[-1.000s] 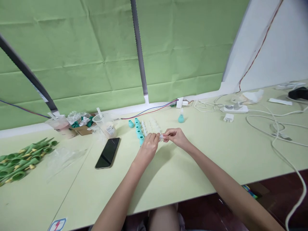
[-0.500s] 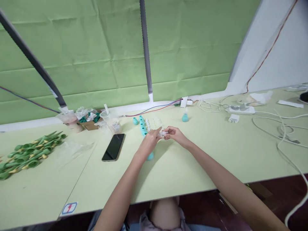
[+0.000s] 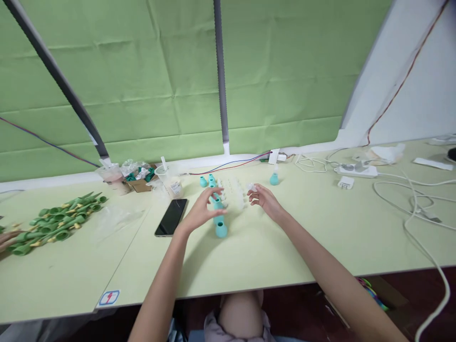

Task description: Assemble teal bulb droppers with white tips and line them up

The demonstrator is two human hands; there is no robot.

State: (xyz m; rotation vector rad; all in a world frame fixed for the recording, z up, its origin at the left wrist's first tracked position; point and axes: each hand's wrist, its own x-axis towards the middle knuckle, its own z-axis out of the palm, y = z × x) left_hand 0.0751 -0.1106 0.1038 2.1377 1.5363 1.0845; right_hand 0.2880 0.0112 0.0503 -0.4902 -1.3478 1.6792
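My left hand (image 3: 204, 210) hovers over a row of turquoise bulbs (image 3: 221, 230) with open necks, its thumb and fingers spread around one in the middle; whether they touch it I cannot tell. In my right hand (image 3: 266, 201) a small translucent white plastic piece (image 3: 251, 187) is pinched at the fingertips. Between the hands lie rows of similar whitish pieces (image 3: 233, 190). Beyond my right hand a turquoise bulb with a clear tip (image 3: 274, 177) stands upright, apart from the row.
A black phone (image 3: 171, 217) lies left of my left hand. Behind it stand drink cups (image 3: 173, 184) and a small cardboard box (image 3: 140, 184). Green funnel-like parts (image 3: 60, 221) cover the left, where another person's hand (image 3: 7, 240) shows. A power strip (image 3: 356, 169) and cables lie right.
My hands have parted: the left has moved left to the turquoise row, opening its fingers, while the right keeps the white piece. Another person's hand has appeared at far left.
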